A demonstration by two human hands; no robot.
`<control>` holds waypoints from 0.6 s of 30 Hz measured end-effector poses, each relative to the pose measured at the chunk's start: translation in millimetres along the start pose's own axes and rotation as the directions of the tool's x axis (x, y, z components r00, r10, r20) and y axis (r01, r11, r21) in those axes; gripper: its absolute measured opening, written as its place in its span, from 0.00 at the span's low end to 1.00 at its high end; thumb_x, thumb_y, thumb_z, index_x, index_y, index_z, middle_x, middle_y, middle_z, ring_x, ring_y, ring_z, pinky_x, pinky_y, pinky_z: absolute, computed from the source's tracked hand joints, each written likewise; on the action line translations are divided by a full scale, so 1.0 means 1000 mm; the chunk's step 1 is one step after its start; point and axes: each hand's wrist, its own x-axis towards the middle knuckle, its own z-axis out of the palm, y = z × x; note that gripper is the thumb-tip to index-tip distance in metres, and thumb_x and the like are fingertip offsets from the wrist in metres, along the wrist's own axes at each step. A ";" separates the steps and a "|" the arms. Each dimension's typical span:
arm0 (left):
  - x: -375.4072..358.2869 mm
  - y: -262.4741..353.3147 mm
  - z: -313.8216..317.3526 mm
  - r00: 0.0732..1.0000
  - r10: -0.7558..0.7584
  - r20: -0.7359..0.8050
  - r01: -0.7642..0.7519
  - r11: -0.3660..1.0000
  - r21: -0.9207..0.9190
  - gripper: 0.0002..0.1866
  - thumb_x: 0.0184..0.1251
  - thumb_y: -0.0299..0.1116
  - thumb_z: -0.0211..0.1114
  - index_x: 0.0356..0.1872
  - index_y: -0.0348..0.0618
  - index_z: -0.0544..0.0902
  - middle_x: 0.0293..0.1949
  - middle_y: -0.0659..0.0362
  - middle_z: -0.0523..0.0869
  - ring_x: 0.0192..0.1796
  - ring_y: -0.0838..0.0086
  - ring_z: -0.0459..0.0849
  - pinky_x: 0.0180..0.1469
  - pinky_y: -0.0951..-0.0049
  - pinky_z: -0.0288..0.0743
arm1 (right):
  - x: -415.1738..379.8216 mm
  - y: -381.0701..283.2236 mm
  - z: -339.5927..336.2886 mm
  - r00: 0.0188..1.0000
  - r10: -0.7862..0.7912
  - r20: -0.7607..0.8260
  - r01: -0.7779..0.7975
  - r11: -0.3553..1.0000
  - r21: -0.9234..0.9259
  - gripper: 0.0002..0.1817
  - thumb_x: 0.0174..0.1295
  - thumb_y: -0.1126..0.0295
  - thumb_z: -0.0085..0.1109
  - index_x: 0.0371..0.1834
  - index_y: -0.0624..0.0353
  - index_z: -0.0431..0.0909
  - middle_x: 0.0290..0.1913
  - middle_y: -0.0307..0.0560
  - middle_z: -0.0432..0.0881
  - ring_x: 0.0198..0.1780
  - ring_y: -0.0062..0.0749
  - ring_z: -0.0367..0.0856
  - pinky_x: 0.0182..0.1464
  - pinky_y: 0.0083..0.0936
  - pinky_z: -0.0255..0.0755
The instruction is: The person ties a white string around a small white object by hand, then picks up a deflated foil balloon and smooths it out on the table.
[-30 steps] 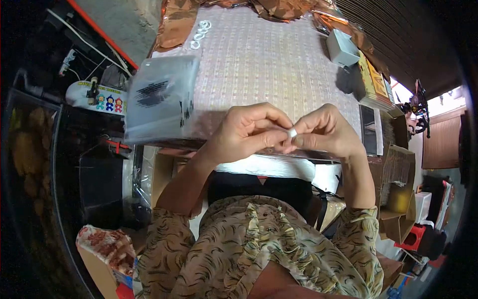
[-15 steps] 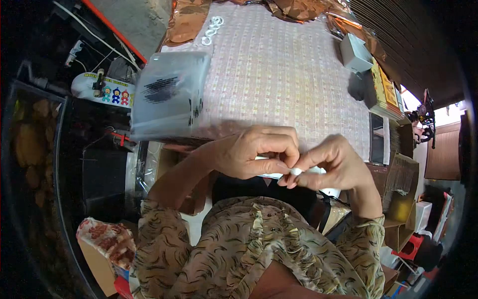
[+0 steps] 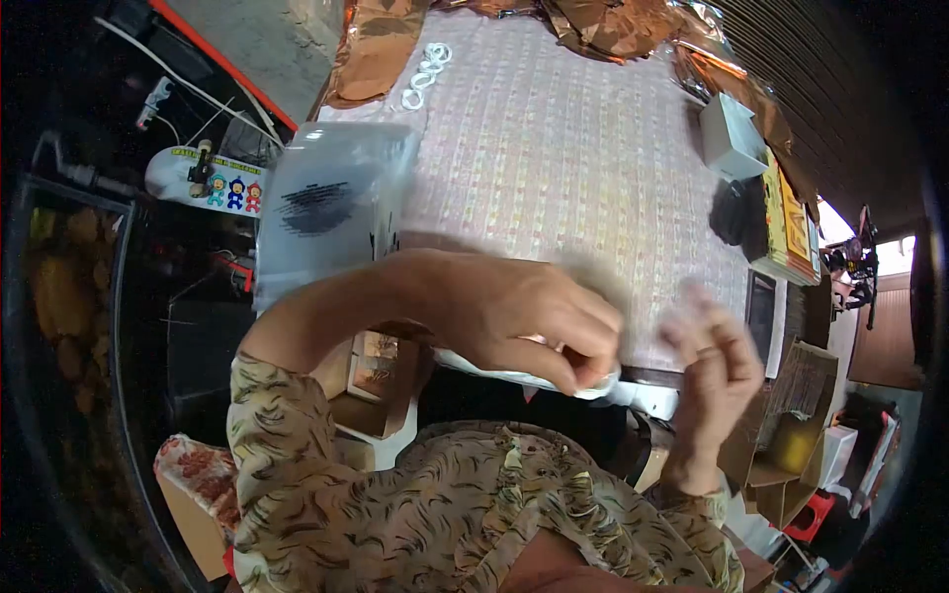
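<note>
My left hand [image 3: 554, 331] is over the near edge of the table, its fingers curled and thumb pressed toward the fingertips. Whatever lies in that pinch is hidden. Just below the fingertips shows a white piece [image 3: 597, 389], and a white rounded object [image 3: 652, 400] sits to its right. My right hand [image 3: 714, 366] is apart from the left, raised on the right side, its fingers bent and smeared by motion. A stack of clear plastic bags [image 3: 331, 163] with a dark printed patch lies left of my hands on the patterned cloth [image 3: 554, 168].
Several white rings [image 3: 425, 77] lie at the back left. Copper-coloured foil [image 3: 603, 30] runs along the far edge. At right stand a white box [image 3: 733, 138], a black item [image 3: 730, 212] and yellow boxes [image 3: 784, 212]. Cardboard boxes [image 3: 381, 395] are below the table.
My hands were together over a small white piece and are now apart. The right hand has moved up and right; my left arm reaches further across to the right.
</note>
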 end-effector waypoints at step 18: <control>-0.175 -0.134 -0.179 0.675 -0.095 -0.732 0.737 0.036 0.675 0.05 0.65 0.28 0.67 0.39 0.40 0.84 0.34 0.51 0.86 0.40 0.52 0.85 0.44 0.58 0.77 | 0.020 0.078 -0.048 0.997 0.075 0.029 -0.074 0.996 -0.050 0.11 0.73 0.73 0.57 0.50 0.71 0.82 0.47 0.55 0.87 0.43 0.30 0.85 0.50 0.24 0.77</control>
